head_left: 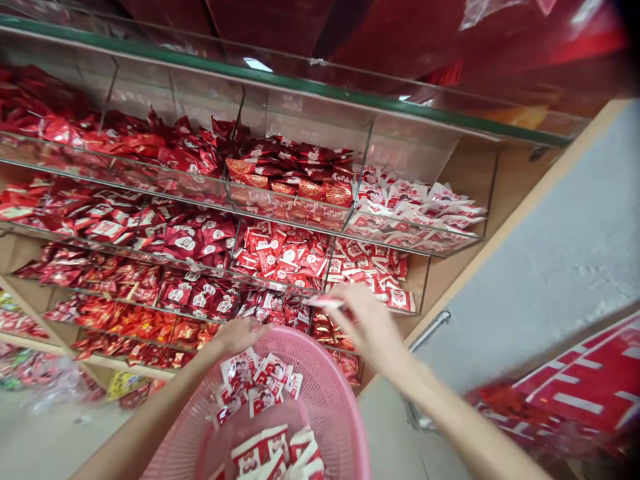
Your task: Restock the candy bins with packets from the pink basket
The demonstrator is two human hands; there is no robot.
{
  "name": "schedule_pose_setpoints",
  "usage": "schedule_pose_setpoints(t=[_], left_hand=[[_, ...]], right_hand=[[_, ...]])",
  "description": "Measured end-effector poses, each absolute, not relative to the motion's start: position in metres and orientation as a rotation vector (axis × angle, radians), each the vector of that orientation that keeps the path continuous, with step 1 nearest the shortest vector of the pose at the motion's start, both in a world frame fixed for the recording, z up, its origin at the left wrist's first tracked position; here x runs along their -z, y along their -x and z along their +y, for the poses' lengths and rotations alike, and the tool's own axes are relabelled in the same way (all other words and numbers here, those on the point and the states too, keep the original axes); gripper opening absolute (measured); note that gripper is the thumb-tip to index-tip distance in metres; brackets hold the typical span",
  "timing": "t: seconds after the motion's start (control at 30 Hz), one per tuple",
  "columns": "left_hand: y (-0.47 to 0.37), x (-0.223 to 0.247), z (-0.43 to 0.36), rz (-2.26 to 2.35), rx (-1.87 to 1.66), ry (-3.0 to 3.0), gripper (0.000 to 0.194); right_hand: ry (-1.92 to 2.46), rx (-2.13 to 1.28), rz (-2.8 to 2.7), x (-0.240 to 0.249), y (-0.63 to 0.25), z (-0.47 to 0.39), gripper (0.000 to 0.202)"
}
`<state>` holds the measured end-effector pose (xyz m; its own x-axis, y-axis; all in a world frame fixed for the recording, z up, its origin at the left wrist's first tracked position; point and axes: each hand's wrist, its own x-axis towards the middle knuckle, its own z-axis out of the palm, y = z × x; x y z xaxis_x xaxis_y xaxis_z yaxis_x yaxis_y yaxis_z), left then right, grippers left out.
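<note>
My left hand is closed on the far rim of a pink plastic basket with perforated walls. Small red-and-white packets lie inside it. Nearer to me, a smaller pink container inside the basket bears more red-and-white packets. Above the basket's right side, my right hand pinches one small red-and-white packet between thumb and fingers. That packet is seen nearly edge-on, in front of the shelf bins. My left fingertips are partly hidden behind the rim.
Clear-walled shelf bins hold many small packets, including dark red packets and white-and-red packets. A green-edged glass shelf runs above. To the right are a grey wall and red bags.
</note>
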<state>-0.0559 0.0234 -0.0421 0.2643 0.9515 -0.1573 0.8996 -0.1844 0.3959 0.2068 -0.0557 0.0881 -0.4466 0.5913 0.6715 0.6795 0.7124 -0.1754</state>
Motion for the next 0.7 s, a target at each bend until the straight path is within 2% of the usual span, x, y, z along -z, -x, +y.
schedule_pose_setpoints(t=[0.1,0.2,0.4,0.53,0.7], left_hand=[[0.054,0.039,0.021,1.663,-0.171,-2.151,0.064],[0.054,0.038,0.02,1.671,-0.164,-2.16,0.067],[0.054,0.042,0.021,1.7,-0.136,-2.159,0.064],[0.051,0.04,0.022,1.695,-0.13,-2.17,0.063],[0.05,0.043,0.025,1.65,-0.15,-2.17,0.063]], right_hand=[[1.191,-0.361,-2.209,-0.004,-0.183,-0.046,0.011],[1.341,-0.661,-2.155,0.042,-0.169,-0.028,0.011],[1.462,-0.8,-2.146,0.048,-0.148,-0.021,0.018],[1.418,-1.074,-2.134,0.051,-0.136,-0.024,0.016],[1.42,-0.98,-2.18,0.063,-0.131,-0.017,0.017]])
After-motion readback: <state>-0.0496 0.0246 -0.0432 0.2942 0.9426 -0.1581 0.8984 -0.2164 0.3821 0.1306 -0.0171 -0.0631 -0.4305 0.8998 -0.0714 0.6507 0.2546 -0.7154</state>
